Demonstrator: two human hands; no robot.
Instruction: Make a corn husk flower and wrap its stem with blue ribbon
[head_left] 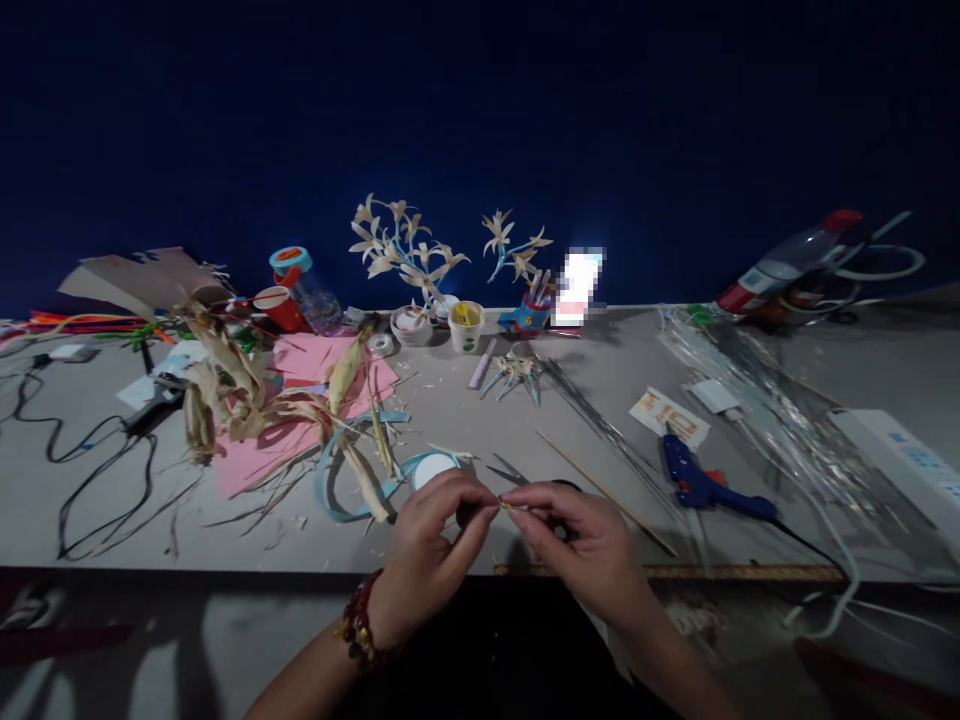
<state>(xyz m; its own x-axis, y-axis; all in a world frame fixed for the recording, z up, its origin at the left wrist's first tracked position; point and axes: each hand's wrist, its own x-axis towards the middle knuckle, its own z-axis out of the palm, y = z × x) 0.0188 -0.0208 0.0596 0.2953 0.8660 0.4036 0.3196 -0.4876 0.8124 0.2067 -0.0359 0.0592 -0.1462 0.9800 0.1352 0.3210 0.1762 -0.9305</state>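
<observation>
My left hand [431, 535] and my right hand [589, 545] meet at the table's front edge. Thumb and fingers of both are pinched together around a tiny yellowish piece [505, 503], too small to name. Just beyond the hands lie scissors [508, 468], blades showing and handles partly hidden. A roll of light blue tape [435, 470] is next to my left hand, partly covered by it. Dried corn husks [346, 372] are spread to the left. Husk flowers on blue stems [409, 245] stand at the back, and several blue-wrapped pieces [516, 372] lie ahead.
On the right are a blue glue gun [705, 482], a thin wooden stick [607, 495], metal wires [607, 430], a power strip [904, 465] and a tilted bottle [787, 265]. Pink paper [255, 465] and a black cable [146, 500] lie left. A paper cup [466, 328] stands behind.
</observation>
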